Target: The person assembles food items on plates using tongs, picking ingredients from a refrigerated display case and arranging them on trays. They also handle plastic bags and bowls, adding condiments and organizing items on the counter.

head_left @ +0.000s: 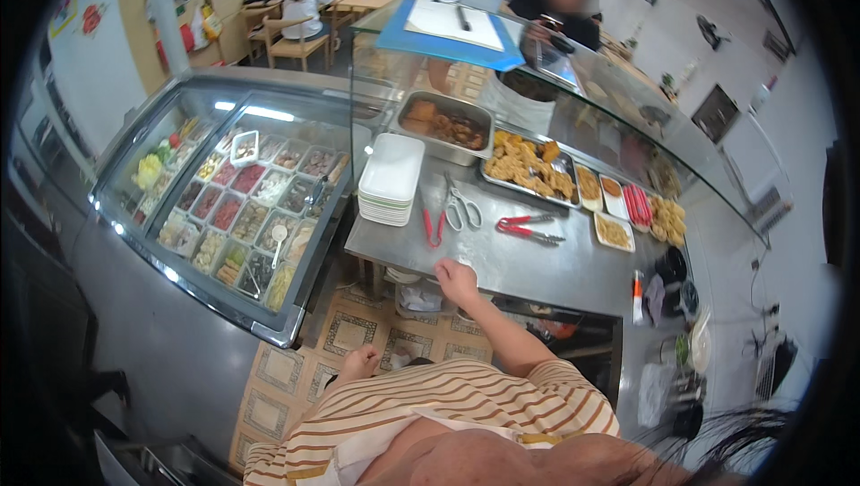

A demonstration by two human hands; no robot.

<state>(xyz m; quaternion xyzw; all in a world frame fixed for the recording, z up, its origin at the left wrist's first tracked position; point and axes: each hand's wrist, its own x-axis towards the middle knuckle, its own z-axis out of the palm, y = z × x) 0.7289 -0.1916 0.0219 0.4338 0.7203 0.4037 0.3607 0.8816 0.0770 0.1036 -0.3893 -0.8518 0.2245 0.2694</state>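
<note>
My right hand [458, 281] is curled into a fist at the front edge of the steel counter [381, 242], with nothing seen in it. Low over the tiled floor, my left hand [361, 362] hangs with fingers curled and no object showing. Nearest the right hand lie red-handled tongs [434, 226], with grey-handled scissors [461, 208] beside them. A second pair of red-handled tongs [530, 229] lies farther right. Stacked white trays [391, 175] stand at the counter's left. Behind are a steel pan [460, 154] of braised food and a tray of fried pieces [530, 168].
A glass-lidded display fridge [309, 302] with several food tubs stands left. Small trays of fried food [614, 233] and red sausages [637, 206] sit at right. A glass guard [627, 141] rises behind the counter. Beyond it, a person [564, 2] stands holding a phone.
</note>
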